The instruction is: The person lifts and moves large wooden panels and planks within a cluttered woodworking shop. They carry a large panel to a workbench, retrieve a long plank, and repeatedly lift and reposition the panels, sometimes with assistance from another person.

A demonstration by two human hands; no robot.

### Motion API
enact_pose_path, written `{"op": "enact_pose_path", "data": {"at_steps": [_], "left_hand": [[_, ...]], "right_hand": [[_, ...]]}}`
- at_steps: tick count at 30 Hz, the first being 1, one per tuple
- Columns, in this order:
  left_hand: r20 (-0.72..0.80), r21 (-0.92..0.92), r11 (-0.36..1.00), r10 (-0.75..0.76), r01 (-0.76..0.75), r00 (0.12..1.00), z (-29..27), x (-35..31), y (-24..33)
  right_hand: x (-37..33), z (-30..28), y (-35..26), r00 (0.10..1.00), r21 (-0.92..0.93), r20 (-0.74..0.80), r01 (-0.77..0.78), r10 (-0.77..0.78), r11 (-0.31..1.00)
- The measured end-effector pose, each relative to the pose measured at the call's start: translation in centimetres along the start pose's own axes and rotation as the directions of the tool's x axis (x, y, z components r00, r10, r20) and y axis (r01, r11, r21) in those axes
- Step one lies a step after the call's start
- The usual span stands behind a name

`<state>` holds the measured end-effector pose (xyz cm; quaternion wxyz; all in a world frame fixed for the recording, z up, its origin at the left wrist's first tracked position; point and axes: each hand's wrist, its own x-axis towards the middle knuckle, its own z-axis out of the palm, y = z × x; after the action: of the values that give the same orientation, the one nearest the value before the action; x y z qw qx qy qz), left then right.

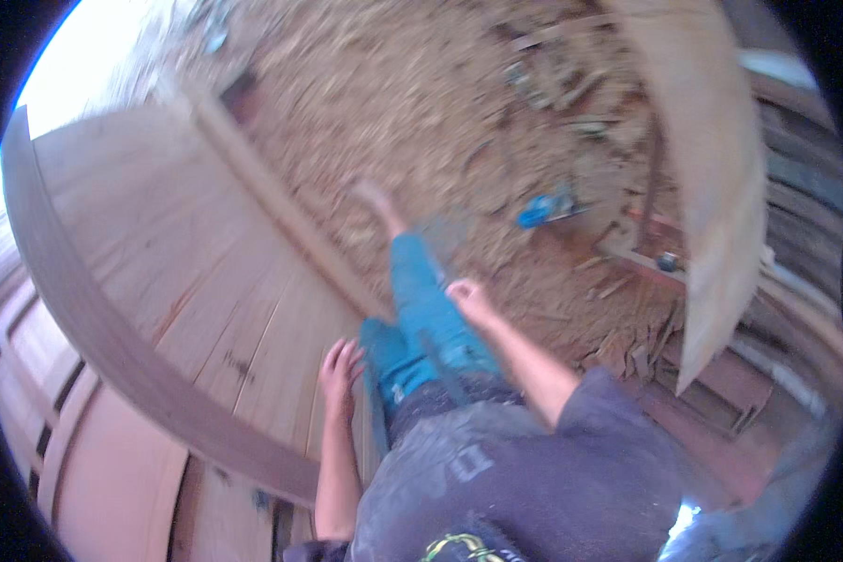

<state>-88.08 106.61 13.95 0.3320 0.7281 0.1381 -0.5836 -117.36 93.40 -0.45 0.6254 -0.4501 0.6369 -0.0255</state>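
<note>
Relaxed grip on both sides, as far as I can see. Left hand (342,367) has its fingers a bit spread and bent, nothing visible between them, right by the edge of a big flat brown panel of wooden boards (215,272) that runs off ahead and to its left. Can't tell if skin actually meets wood. Right hand (470,298) is half curled in front of the dusty teal trousers (440,328); too blurry to say whether it's pinching something small. One leg reaches out ahead of both hands, so I'd guess the arms are bent like that for balance mid-step. Long brown wooden rails (112,318) border the panel left of the left hand, probably keeping the boards lined up. Well right of the right hand there's a long pale curved-looking sheet (712,169), though the fisheye may be bending it.
</note>
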Motion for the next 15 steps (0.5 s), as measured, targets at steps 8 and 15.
{"op": "enact_pose_path", "data": {"at_steps": [8, 15], "left_hand": [[0.023, -0.015, 1.0, -0.006, 0.006, 1.0, -5.0, -5.5, -9.4], [0.159, 0.163, 0.982, 0.072, -0.098, 0.985, -4.7, -5.5, -8.9]], "right_hand": [[-12.0, -5.2, 4.1, 0.979, -0.046, -0.142, -0.152, 0.144, 0.987], [-16.2, -9.9, 4.1, 0.957, 0.162, -0.245, -0.117, 0.155, 0.98]]}}
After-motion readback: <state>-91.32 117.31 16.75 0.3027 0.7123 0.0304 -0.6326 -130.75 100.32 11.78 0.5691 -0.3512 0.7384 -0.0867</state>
